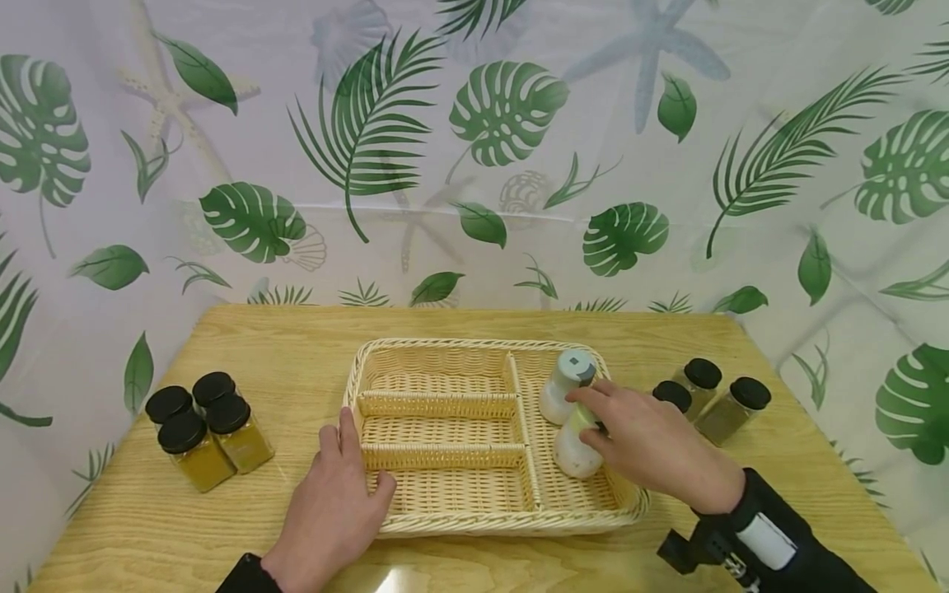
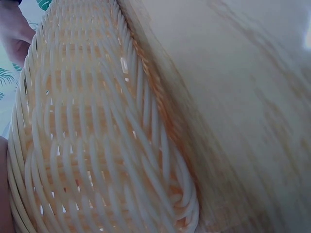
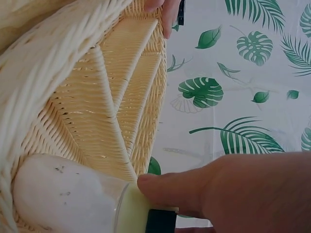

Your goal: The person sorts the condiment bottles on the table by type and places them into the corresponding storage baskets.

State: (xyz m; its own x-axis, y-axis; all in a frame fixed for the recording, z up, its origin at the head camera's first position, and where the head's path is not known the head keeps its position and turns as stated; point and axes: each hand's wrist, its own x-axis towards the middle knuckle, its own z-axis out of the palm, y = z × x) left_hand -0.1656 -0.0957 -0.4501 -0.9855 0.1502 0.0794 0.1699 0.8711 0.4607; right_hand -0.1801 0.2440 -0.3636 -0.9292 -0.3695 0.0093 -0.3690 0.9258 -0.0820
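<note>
Currently, the right hand (image 1: 652, 445) has its grip round the cap of the green-capped bottle (image 1: 574, 455), which is inside the right compartment of the wicker basket (image 1: 511, 523), on the near side of a blue-grey-capped bottle (image 1: 552, 402). Against the basket's left rim rests the left hand (image 1: 329, 498), its grip loose, fingers fairly straight. Black-lidded jars stand on the tabletop (image 1: 311, 354): four left jars (image 1: 203, 465), three right jars (image 1: 722, 422).

Pale-green-lidded bottle (image 1: 575, 455), white inside, lid up, gripped by right hand (image 1: 648, 441), in right compartment of divided wicker basket (image 1: 504, 523)
</note>
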